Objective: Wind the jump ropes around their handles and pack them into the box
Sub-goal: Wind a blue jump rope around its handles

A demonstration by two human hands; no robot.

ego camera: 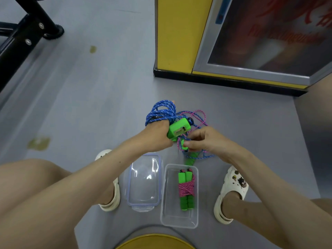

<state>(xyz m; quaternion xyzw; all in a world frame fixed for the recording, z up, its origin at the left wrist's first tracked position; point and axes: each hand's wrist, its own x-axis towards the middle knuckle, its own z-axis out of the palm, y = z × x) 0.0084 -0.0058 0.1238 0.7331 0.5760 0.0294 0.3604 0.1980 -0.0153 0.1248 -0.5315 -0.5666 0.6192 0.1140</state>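
The left hand (pixel 158 135) is curled round a green counter handle (pixel 177 130), and coils of blue rope (pixel 161 110) loop over the back of that hand and bunch up at its twelve o'clock. The right hand (pixel 206 141), just beside it at three o'clock, has thumb and fingers (pixel 193 139) pinched together on loose strands of blue and pink rope (pixel 197 114), close to the top of a second green handle (pixel 190 159) that hangs down towards six o'clock. Whether the pinch also takes in that handle's tip cannot be told. Both hands are held above the grey floor (pixel 107 105).

On the floor at six o'clock from the hands stands a clear box (pixel 165 212). Inside it lies one finished jump rope (pixel 186 189), pink cord wound round its two green handles. The clear lid (pixel 143 180) lies just beside the box at nine o'clock, between two white clogs (pixel 231 187).
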